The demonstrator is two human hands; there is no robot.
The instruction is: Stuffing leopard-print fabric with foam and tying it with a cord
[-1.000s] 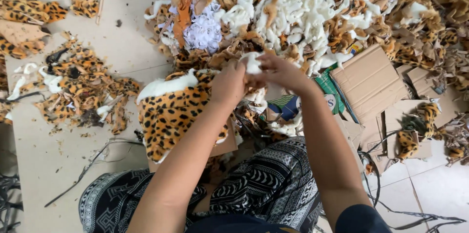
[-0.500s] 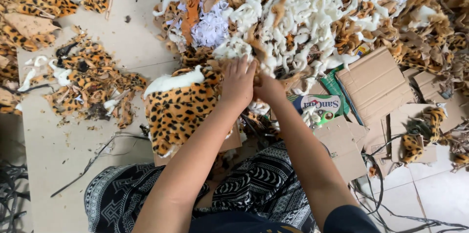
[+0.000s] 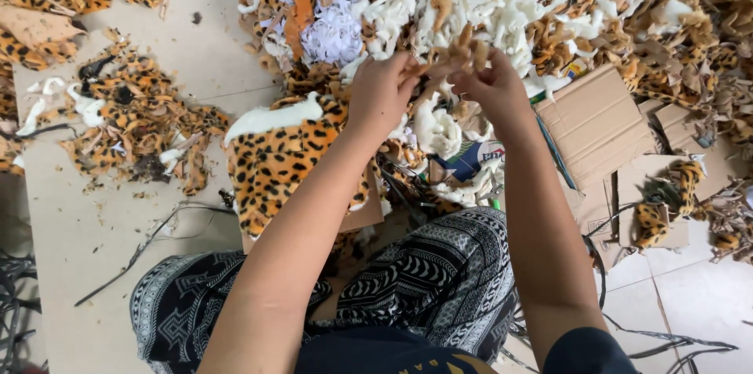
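Both the left hand [image 3: 382, 93] and right hand [image 3: 492, 88] are pinching a tan fur scrap [image 3: 451, 60], fingers clamped on its ends (probably light, limp, best gripped at the edges).

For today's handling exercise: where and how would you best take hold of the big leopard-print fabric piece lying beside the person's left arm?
Probably grip the leopard-print fabric piece at its white fluffy top edge, coming from above on its left side. That edge lies exposed over the bare board, while the left hand and its forearm cross the right side.
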